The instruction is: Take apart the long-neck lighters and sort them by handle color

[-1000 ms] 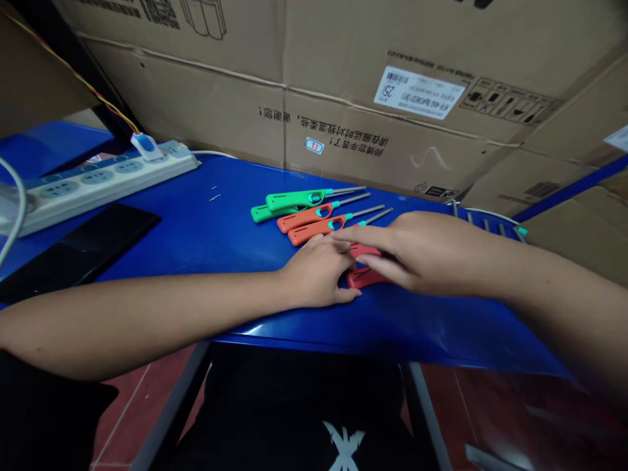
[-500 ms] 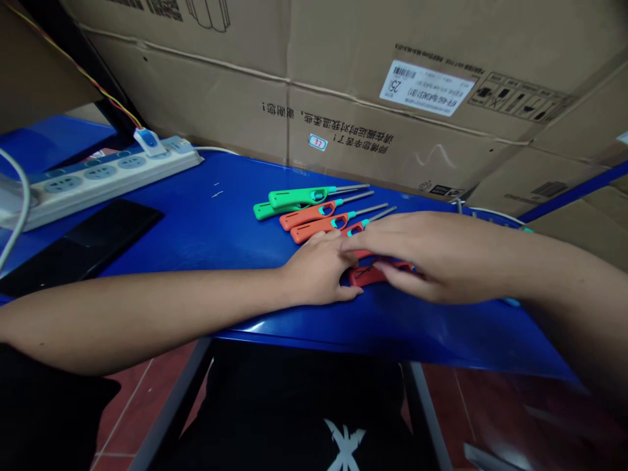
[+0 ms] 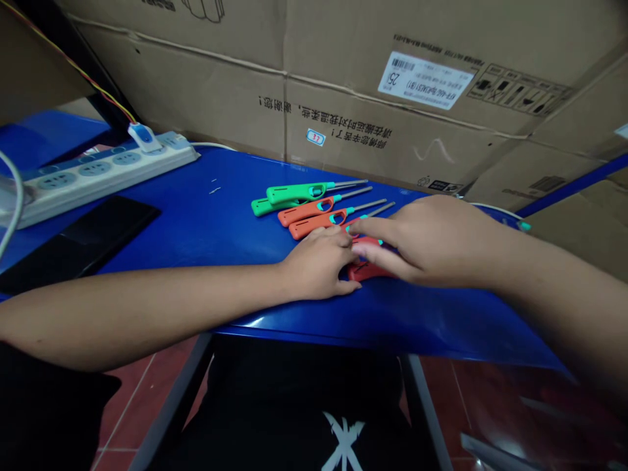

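Observation:
Several long-nosed gas lighters lie in a slanted row on the blue table, their metal tubes pointing right. At the back is a green lighter (image 3: 294, 193), partly over another green one. In front of it come an orange lighter (image 3: 297, 214) and a second orange lighter (image 3: 311, 226). My left hand (image 3: 318, 265) rests on the handle ends of the red lighters, thumb apart, its fingertips partly hidden. My right hand (image 3: 432, 239) reaches over from the right, thumb and index finger pinching at a red lighter (image 3: 370, 241). Nearest me, another red lighter (image 3: 370, 270) lies partly under my right hand.
A white power strip (image 3: 103, 173) with a plug in it stands at the back left. A black phone-like slab (image 3: 83, 239) lies before it. A large cardboard box (image 3: 220, 98) walls off the table's back. A turquoise tip (image 3: 524, 226) shows beyond my right forearm.
My right hand has shifted left and slightly up, its thumb and index finger now at a red lighter's handle. My left hand stays almost where it was. The view has tilted slightly.

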The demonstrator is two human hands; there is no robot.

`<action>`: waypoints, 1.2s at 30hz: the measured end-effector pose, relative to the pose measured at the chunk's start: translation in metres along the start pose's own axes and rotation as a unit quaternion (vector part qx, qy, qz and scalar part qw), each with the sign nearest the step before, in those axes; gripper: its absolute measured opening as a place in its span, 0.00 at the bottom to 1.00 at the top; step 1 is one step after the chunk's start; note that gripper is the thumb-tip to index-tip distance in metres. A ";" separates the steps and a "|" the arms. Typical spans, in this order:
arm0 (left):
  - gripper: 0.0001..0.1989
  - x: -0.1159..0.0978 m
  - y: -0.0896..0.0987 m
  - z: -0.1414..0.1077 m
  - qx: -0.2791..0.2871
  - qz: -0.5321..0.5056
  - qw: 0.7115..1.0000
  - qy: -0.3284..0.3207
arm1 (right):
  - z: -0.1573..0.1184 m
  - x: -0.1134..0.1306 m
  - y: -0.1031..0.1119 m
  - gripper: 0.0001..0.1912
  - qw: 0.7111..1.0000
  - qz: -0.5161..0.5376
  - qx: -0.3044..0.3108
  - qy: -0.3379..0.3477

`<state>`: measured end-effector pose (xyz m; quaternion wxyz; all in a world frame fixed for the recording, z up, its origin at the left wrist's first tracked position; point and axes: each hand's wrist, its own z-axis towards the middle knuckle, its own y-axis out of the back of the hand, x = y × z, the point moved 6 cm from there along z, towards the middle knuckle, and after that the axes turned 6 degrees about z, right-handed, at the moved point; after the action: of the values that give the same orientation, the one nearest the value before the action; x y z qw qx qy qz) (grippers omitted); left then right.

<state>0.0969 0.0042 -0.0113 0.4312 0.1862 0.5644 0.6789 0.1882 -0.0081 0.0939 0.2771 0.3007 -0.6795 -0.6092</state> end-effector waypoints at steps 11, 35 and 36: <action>0.19 -0.001 0.000 -0.001 -0.006 0.001 1.000 -0.010 | -0.005 0.001 -0.003 0.17 0.999 -0.012 -0.005 0.042; 0.09 -0.004 -0.004 0.005 0.029 -0.046 0.999 0.000 | -0.011 0.012 0.000 0.15 0.991 0.072 0.029 0.111; 0.09 -0.004 -0.004 0.005 0.033 -0.043 0.998 -0.004 | -0.010 0.010 0.000 0.15 0.994 0.049 0.028 0.095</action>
<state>0.1041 0.0041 -0.0126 0.4560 0.1788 0.5925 0.6396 0.1889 -0.0226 0.0948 0.3610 0.3310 -0.6808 -0.5446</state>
